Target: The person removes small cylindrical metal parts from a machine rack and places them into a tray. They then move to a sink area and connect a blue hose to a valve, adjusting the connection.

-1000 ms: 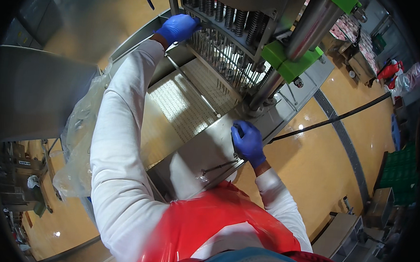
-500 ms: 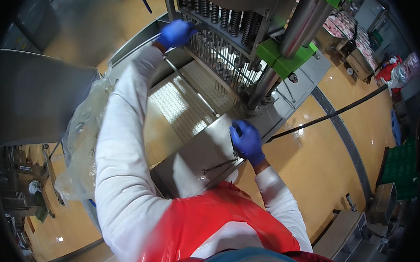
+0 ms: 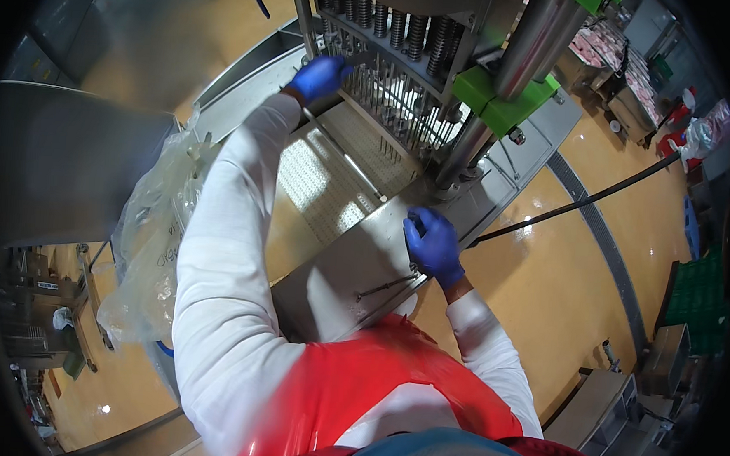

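My left hand, in a blue glove, reaches to the far left side of a steel needle machine. Its fingers are curled in beside the thin needles, and whatever they hold is hidden. My right hand, also gloved in blue, is closed round a small black object at the machine's right edge. Between my arms lies a perforated conveyor bed with a thin metal rod across it. A slim metal tool rests on the steel side panel near my body.
Springs and a green clamp block on a thick steel column stand above the bed. A clear plastic bag hangs at the left. To the right, a black hose crosses the tan floor, with a green crate beyond.
My left hand has come slightly nearer and to the right along the needles. My right hand stays at the black object. The view has shifted a little.
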`<state>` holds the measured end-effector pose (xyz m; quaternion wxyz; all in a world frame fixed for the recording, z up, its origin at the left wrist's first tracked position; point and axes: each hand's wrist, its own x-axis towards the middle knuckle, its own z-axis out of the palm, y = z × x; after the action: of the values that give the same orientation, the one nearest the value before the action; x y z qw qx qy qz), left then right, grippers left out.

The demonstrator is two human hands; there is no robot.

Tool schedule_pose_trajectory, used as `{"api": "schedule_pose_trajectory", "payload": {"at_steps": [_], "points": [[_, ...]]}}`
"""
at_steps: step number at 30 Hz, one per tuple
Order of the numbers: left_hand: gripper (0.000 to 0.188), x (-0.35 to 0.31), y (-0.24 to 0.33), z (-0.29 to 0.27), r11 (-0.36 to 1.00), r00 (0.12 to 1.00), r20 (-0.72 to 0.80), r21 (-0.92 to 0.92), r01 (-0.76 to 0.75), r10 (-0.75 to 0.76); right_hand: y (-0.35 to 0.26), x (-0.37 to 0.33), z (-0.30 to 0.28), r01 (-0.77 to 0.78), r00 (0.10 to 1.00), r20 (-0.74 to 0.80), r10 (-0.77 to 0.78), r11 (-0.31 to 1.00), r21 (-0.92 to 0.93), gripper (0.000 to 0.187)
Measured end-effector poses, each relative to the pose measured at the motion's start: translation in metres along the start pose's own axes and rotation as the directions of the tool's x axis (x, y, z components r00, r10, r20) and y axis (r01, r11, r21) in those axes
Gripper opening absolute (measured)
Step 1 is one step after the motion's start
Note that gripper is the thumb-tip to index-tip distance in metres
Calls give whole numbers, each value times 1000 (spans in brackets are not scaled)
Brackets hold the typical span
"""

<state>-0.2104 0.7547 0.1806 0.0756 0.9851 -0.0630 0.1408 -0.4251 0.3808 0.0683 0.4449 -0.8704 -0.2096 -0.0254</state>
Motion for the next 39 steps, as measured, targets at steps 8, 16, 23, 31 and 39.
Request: {"api": "schedule_pose_trajectory", "payload": {"at_steps": [8,16,23,31,39], "points": [[39,12,-60,31,984,991,-27,126,-126,130,-4,10,6,53,999,7,-53,998,-22,27],[31,1,-25,49,993,985,151,75,-90,78,7,2,0,62,997,-44,-65,997,-55,26],[36,-19,-55,-39,974,942,326,176,-145,82,-5,3,-4,-42,998,38,41,998,38,26],[28,-6,-72,-46,986,986,-165,154,62,-36,-4,7,0,-30,999,43,28,999,38,26],[27,44,-70,-42,962,998,-63,270,31,-15,-4,6,2,-6,1000,16,6,1000,-10,23]]}}
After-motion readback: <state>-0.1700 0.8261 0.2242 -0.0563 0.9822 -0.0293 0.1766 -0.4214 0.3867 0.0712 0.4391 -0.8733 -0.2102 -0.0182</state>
